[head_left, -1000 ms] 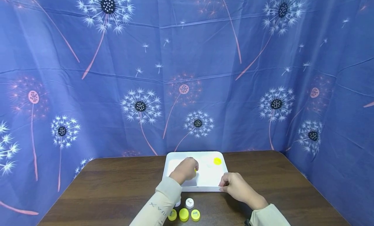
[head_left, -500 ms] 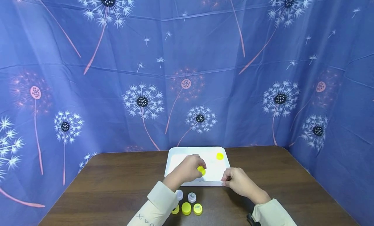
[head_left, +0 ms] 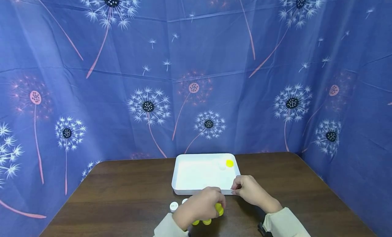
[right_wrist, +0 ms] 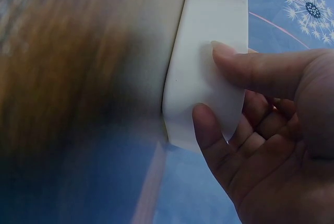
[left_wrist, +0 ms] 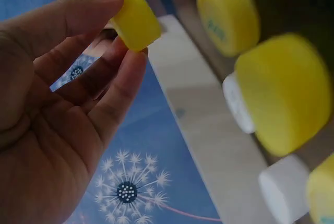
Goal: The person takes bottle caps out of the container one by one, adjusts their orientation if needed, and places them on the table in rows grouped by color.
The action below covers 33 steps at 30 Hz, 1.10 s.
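My left hand (head_left: 202,204) pinches a yellow bottle cap (head_left: 219,209) between thumb and fingertips, in front of the white tray (head_left: 196,192). In the left wrist view the yellow bottle cap (left_wrist: 136,21) shows its ridged side. My right hand (head_left: 252,192) grips the tray's near right corner; the right wrist view shows thumb and fingers on the tray wall (right_wrist: 203,20). Inside the tray, toward the back right, lie another yellow cap (head_left: 229,163) and a faint white cap (head_left: 222,166).
White caps (head_left: 174,206) and yellow caps (head_left: 207,222) stand on the brown wooden table (head_left: 128,192) before the tray, partly hidden by my left hand and arm. A blue dandelion-print cloth (head_left: 245,104) hangs behind the table.
My left hand has come out of the tray toward me with the yellow cap, over the row of caps. The right hand keeps its grip on the tray corner.
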Each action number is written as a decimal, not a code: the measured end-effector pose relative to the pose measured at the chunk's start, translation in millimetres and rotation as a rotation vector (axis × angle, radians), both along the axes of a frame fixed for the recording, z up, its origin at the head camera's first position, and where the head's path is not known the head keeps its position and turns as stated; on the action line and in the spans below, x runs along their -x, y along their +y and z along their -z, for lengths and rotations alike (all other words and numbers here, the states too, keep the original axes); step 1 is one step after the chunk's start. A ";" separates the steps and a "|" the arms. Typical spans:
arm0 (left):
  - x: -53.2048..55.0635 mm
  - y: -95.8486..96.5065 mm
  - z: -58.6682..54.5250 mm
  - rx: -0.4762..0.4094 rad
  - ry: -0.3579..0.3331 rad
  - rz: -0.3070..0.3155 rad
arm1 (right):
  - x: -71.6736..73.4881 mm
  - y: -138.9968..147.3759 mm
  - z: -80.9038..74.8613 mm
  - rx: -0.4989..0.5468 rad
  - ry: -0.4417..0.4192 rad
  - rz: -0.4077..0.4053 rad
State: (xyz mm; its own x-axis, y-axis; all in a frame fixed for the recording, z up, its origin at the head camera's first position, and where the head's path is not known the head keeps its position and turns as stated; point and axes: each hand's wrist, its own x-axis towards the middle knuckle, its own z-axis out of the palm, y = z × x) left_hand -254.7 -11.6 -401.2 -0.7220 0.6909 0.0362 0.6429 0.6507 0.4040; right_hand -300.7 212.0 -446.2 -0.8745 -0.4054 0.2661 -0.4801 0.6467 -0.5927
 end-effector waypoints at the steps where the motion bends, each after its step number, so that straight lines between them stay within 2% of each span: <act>1: -1.7 0.5 3.1 0.010 0.002 0.002 | -0.4 0.1 0.2 0.000 -0.002 0.000; 6: -3.7 2.6 15.1 0.046 0.034 0.031 | -1.6 1.2 0.8 -0.005 -0.013 0.017; 10: -3.8 4.6 19.5 0.080 0.048 0.061 | -1.7 1.7 0.1 -0.006 -0.006 0.023; 17: -6.8 6.2 19.0 0.127 0.026 0.074 | -1.7 -0.1 -1.2 -0.003 -0.005 0.022; 33: -9.5 5.4 20.4 0.149 -0.007 0.058 | -2.3 -2.6 -0.2 -0.003 0.001 0.020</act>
State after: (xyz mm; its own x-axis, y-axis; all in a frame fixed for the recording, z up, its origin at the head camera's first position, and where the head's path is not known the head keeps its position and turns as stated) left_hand -245.3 -6.2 -421.6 -0.6805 0.7289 -0.0744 0.6788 0.6654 0.3105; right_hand -298.4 209.4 -446.0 -0.8823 -0.3883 0.2660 -0.4676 0.6581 -0.5901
